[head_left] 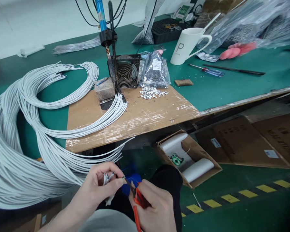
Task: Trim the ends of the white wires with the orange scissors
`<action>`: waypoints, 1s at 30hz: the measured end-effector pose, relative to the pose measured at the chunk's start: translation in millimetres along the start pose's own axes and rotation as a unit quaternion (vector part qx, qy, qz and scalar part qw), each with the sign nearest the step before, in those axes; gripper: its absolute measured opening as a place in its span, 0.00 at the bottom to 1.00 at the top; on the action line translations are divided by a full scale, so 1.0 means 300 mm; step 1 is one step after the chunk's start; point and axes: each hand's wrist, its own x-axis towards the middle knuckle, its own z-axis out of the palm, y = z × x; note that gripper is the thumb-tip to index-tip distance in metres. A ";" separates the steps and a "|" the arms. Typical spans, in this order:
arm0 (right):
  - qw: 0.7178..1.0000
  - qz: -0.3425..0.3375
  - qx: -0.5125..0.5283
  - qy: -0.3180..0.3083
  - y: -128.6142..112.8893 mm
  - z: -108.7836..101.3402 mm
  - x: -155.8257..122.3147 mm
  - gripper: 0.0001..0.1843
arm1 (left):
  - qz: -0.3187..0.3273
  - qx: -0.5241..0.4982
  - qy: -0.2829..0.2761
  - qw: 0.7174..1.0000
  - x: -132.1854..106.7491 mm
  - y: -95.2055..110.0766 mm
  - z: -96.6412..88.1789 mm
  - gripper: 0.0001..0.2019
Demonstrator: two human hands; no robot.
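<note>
Head view shows wires (106, 178) inside the left grip (98, 185).

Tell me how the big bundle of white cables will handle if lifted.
The white cables would probably flex but feel springy, since they lie in smooth, rounded loops. The bundle looks fairly heavy, with so many strands massed together. Loose ends fanning past the cardboard sheet might splay or snag.

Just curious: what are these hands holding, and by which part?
The right hand grips orange-handled metal scissors by the handles; the left hand, thin white cables near their ends.
</note>
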 end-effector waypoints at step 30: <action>0.872 0.400 0.192 0.208 0.102 -0.066 -0.019 0.31 | 0.009 0.021 0.027 0.999 0.018 -0.023 -0.020 0.19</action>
